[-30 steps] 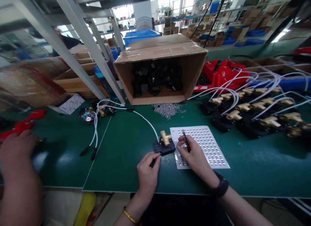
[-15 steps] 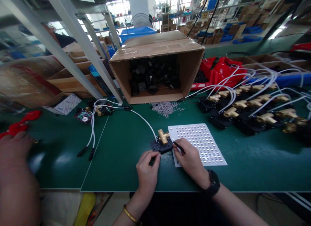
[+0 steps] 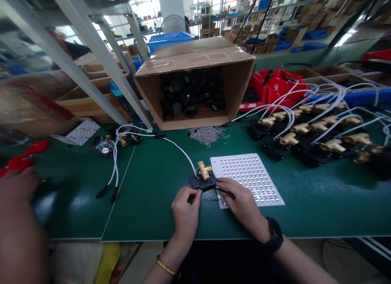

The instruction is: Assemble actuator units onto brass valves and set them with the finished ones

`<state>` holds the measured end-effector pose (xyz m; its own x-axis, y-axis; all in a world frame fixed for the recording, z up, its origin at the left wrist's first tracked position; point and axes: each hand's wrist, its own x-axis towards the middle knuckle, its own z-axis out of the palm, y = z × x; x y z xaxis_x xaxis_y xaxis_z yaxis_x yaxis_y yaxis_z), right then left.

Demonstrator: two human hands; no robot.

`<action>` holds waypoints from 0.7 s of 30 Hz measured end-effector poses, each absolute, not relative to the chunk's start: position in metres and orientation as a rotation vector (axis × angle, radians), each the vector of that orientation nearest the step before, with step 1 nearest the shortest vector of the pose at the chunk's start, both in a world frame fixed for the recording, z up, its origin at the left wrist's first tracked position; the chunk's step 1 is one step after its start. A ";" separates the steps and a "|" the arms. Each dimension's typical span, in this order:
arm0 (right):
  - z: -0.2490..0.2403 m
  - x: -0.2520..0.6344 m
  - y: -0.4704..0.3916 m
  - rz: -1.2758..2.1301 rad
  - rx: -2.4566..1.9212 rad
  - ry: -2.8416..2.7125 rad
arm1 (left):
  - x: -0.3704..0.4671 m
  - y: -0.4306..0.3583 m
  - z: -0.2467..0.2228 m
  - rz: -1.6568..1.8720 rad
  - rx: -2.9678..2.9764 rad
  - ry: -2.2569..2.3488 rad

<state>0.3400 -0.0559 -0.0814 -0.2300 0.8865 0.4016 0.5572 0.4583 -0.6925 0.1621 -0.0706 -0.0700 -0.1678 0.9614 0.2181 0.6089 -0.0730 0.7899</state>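
Observation:
A small black base with a brass tee fitting (image 3: 204,170) on top lies on the green mat, a white cable running from it. My left hand (image 3: 185,208) pinches the near-left edge of the black base (image 3: 198,182). My right hand (image 3: 240,201) holds a thin black tool (image 3: 225,191) low, its tip pointing at the base's right side. A white perforated plate (image 3: 249,176) with rows of small holes lies just right of the base, partly under my right hand.
An open cardboard box (image 3: 195,70) of black parts lies on its side behind. A heap of small metal pins (image 3: 207,134) lies before it. Several finished brass-and-black units with white cables (image 3: 308,131) fill the right. Another person's hand (image 3: 18,190) rests at far left.
My right hand has lowered the black tool from above the perforated plate down and left toward the black base. My left hand stays at the base's edge.

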 end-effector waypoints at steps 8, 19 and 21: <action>-0.043 0.349 -0.031 0.725 -1.259 -2.044 | 0.148 -0.059 -0.057 1.365 0.947 1.496; -0.039 0.334 -0.020 0.556 -1.319 -2.188 | 0.169 0.037 0.026 1.445 0.883 1.239; -0.033 0.339 -0.033 0.548 -1.369 -2.002 | 0.199 0.027 0.046 1.367 1.282 1.213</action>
